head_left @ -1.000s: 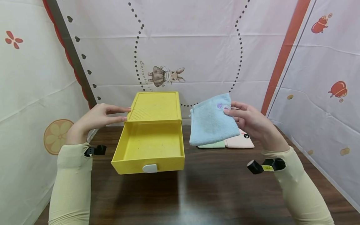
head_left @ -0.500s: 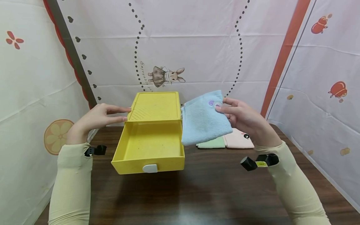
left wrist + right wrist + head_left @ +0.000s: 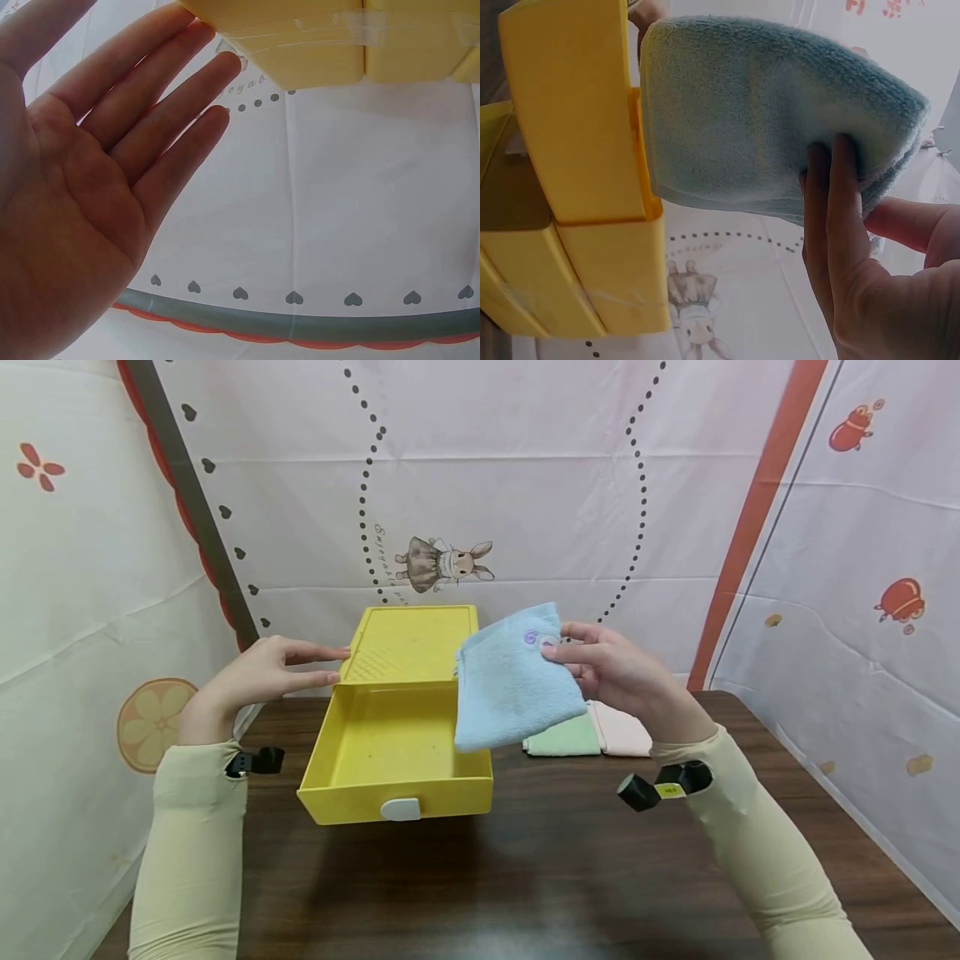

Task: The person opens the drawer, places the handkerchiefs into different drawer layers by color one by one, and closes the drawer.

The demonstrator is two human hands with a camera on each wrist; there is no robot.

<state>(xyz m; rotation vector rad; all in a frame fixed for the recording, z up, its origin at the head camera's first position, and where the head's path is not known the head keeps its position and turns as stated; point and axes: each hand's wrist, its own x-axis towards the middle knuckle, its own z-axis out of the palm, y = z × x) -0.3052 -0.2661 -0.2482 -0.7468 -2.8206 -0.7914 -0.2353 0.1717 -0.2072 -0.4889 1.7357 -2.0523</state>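
Note:
A folded light-blue towel [image 3: 513, 685] with small purple embroidery is pinched between the thumb and fingers of my right hand [image 3: 618, 672]. It hangs at the right side of a yellow drawer box [image 3: 420, 643], overlapping that side in the head view. The box's top drawer [image 3: 397, 797], with a white handle tab, is pulled out, and its visible floor is bare. My left hand [image 3: 258, 681] touches the box's left side with straight fingers; in the left wrist view the palm [image 3: 82, 202] shows, its fingertips at the box. From below, the right wrist view shows the towel [image 3: 772, 112] beside the drawer.
A green folded towel [image 3: 562, 737] and a pink folded towel [image 3: 618, 731] lie side by side on the dark wooden table [image 3: 555, 860], right of the box. Printed cloth walls [image 3: 540, 510] enclose the back and both sides.
My right hand has moved left with the blue towel, from above the folded towels to the drawer's right side. The left hand and the box have stayed put.

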